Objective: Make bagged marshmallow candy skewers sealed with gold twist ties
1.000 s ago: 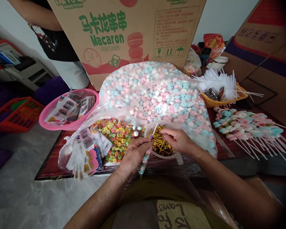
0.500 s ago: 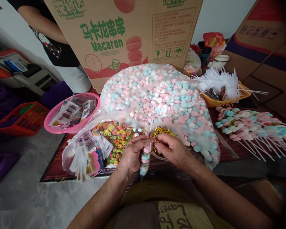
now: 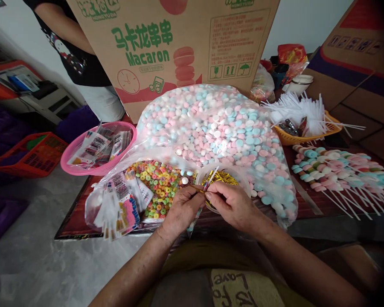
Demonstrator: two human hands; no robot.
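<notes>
My left hand (image 3: 184, 209) is closed around a bagged marshmallow skewer (image 3: 192, 227), mostly hidden behind its fingers. The white stick (image 3: 213, 174) pokes up between both hands, beside the bag's gathered neck. Thumb and forefinger of my right hand (image 3: 233, 204) pinch a thin gold twist tie (image 3: 196, 188) at that neck, touching the left fingertips. Just behind the hands stands a clear round tub (image 3: 245, 181) with gold twist ties (image 3: 224, 177) in it.
A big plastic bag of pastel marshmallows (image 3: 208, 123) and ring candies (image 3: 160, 183) covers the middle. Printed wrappers (image 3: 121, 209) lie left, near a pink basket (image 3: 67, 164). Finished skewers (image 3: 342, 170) and a yellow basket (image 3: 333, 128) of sticks are right. A person (image 3: 83, 64) stands behind.
The skewer has turned, its stick now leaning right and its marshmallows more covered by my left hand. The gold twist tie now shows across the bag's neck. The view has shifted slightly.
</notes>
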